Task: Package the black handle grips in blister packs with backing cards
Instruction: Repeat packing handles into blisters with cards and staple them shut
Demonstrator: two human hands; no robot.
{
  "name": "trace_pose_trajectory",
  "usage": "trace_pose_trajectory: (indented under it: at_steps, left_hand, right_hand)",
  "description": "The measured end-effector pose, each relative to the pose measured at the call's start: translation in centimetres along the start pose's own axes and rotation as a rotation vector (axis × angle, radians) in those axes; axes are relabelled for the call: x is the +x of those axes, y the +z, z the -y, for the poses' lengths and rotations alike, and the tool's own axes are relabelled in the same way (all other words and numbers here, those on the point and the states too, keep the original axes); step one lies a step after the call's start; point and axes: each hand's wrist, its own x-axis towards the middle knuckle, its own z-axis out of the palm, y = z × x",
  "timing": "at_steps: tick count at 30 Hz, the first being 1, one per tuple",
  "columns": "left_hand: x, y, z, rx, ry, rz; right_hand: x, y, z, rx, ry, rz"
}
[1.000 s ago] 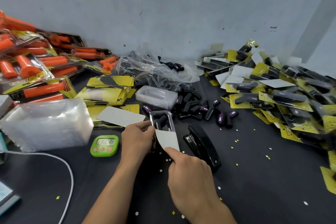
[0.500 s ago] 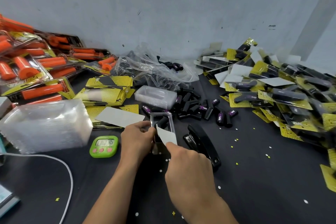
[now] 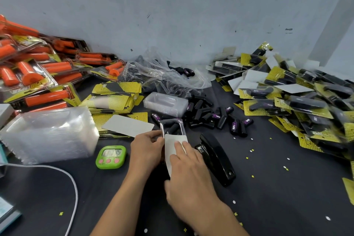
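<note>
A clear blister pack [image 3: 172, 125] with a black handle grip [image 3: 172, 128] inside lies on the dark table in front of me. A backing card [image 3: 170, 146], white side up, is slid partway into its near end. My left hand [image 3: 146, 148] holds the pack's left edge with curled fingers. My right hand [image 3: 188, 170] presses the card with straight fingers. Loose black grips [image 3: 216, 119] lie just behind. More backing cards [image 3: 115, 99] are stacked at the left.
A black stapler [image 3: 216, 157] lies right of my hands and a green timer [image 3: 111, 156] left of them. Stacked empty blisters [image 3: 47, 134] stand at the left, more [image 3: 165, 102] behind. Finished packs [image 3: 298, 101] pile at the right, orange grip packs [image 3: 32, 74] far left. A white cable [image 3: 72, 184] curves near left.
The card has slid farther into the blister pack. My right hand has moved forward over it, from pinching its near corner to pressing on it with flat fingers. My left hand stays.
</note>
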Motion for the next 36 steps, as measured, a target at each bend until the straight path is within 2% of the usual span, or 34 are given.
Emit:
trace_pose_trajectory:
  at_steps: [2, 4, 11, 16, 20, 25, 28, 31, 36]
  left_hand:
    - [0.1, 0.0, 0.2, 0.028, 0.014, 0.006]
    - [0.2, 0.1, 0.4, 0.036, 0.021, 0.008]
    - [0.5, 0.2, 0.8, -0.027, 0.03, 0.045]
    - [0.4, 0.2, 0.5, -0.034, 0.035, 0.052]
    - [-0.1, 0.2, 0.3, -0.002, 0.004, -0.021]
    - [-0.9, 0.5, -0.3, 0.115, 0.064, -0.066]
    - [-1.2, 0.7, -0.6, 0.193, 0.121, -0.089]
    - [-1.3, 0.9, -0.7, 0.262, 0.132, -0.12]
    - [-1.6, 0.8, -0.7, 0.211, 0.173, -0.134]
  right_hand:
    - [0.1, 0.4, -0.7, 0.247, 0.0, 0.044]
    - [0.4, 0.7, -1.5, 0.38, 0.005, 0.096]
    - [0.9, 0.9, -2.7, 0.323, -0.001, 0.159]
    - [1.0, 0.3, -2.9, 0.388, 0.023, 0.183]
    - [1.0, 0.2, -2.5, 0.362, 0.023, 0.229]
    - [1.7, -1.0, -3.0, 0.406, 0.055, 0.352]
    - [1.7, -0.9, -3.4, 0.431, 0.043, 0.303]
    - [1.4, 0.2, -3.6, 0.468, 0.029, 0.139]
    - [1.5, 1.6, -4.1, 0.517, 0.021, -0.106]
